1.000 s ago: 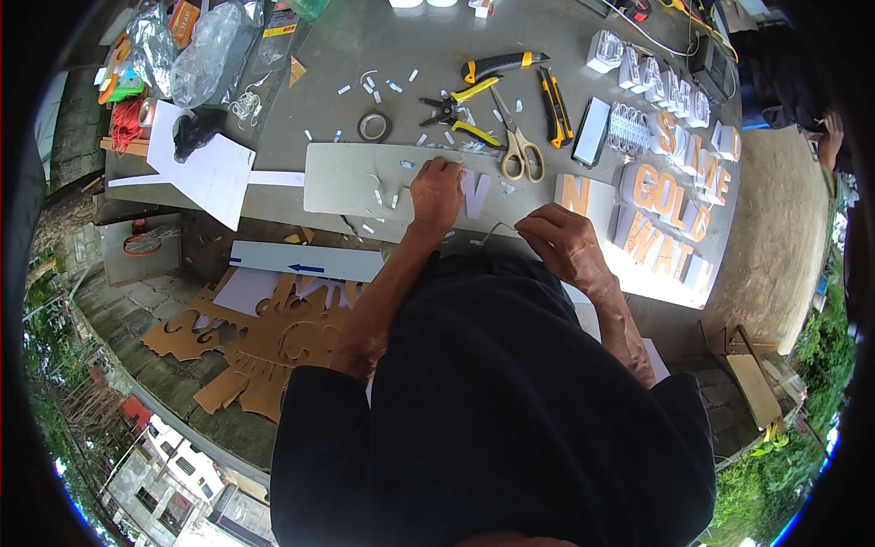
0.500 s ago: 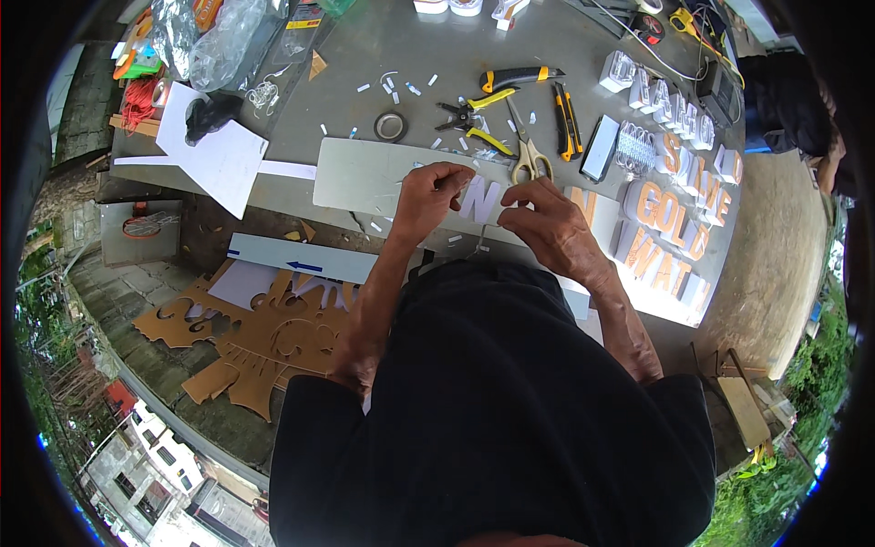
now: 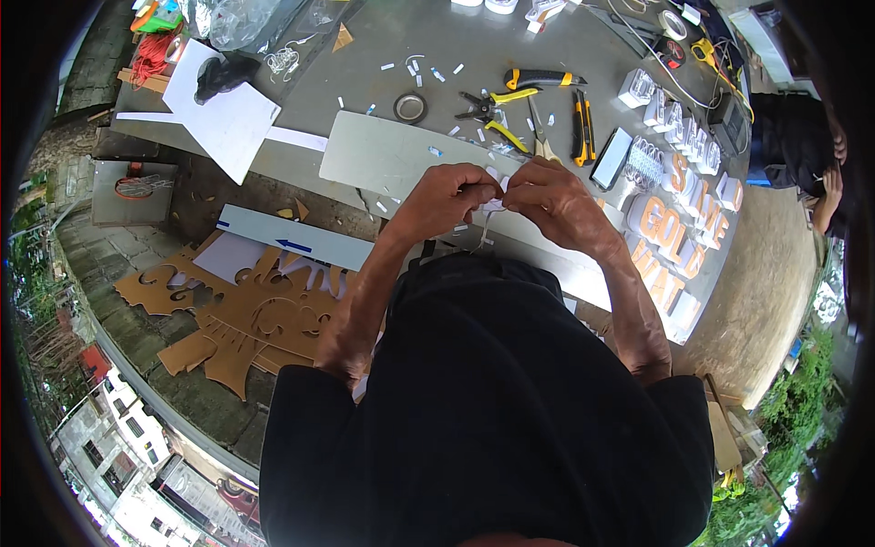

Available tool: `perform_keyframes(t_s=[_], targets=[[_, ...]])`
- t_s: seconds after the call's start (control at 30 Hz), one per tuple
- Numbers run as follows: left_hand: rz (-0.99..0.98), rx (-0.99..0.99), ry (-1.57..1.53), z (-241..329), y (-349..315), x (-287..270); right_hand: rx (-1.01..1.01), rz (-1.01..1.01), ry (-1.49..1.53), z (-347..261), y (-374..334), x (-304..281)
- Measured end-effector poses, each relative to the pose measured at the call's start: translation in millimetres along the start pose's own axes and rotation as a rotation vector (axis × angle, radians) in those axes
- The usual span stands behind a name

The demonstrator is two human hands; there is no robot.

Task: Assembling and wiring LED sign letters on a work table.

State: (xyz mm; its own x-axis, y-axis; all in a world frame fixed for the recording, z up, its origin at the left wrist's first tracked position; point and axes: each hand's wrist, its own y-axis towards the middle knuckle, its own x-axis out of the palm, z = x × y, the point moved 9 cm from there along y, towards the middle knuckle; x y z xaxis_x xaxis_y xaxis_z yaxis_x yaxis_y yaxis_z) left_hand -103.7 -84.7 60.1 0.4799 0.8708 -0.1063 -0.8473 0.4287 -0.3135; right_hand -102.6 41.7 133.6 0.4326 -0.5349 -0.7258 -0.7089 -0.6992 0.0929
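Note:
My left hand [image 3: 447,199] and my right hand [image 3: 561,202] meet over a long pale panel [image 3: 383,155] at the table's near edge. Their fingertips pinch close together above a white letter piece [image 3: 493,206], mostly covered by the fingers. What lies between the fingertips is too small to make out. A thin white wire [image 3: 484,232] hangs below the letter. Just beyond my right hand lie scissors [image 3: 540,132], their handles partly hidden behind it. Past the panel rest wire strippers with yellow handles [image 3: 510,133] and a roll of black tape [image 3: 410,108].
Two yellow-and-black utility knives [image 3: 545,78] and a phone [image 3: 611,159] lie farther out. Orange-faced letters [image 3: 663,219], white letters [image 3: 676,123] and bundled white wire [image 3: 645,162] fill the right. Cut brown board [image 3: 264,314] lies low left. Another person [image 3: 793,146] is at far right.
My hands have come together over the white letter, now mostly covered; before, they were apart with it showing between them. The view has shifted slightly.

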Motion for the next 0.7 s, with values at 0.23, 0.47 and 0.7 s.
perform_keyframes(t_s=[0.23, 0.47, 0.7], targets=[[-0.085, -0.025, -0.182, -5.5, -3.9, 7.0, 0.010, -0.011, 0.111, 7.8, -3.7, 4.3], [-0.028, -0.015, -0.134, -2.0, -3.4, 7.4, 0.058, 0.067, 0.168, 8.6, -6.3, -4.3], [0.110, 0.174, -0.130, 4.5, -5.2, 4.5, 0.093, 0.157, 0.193, 9.1, -8.8, -8.8]])
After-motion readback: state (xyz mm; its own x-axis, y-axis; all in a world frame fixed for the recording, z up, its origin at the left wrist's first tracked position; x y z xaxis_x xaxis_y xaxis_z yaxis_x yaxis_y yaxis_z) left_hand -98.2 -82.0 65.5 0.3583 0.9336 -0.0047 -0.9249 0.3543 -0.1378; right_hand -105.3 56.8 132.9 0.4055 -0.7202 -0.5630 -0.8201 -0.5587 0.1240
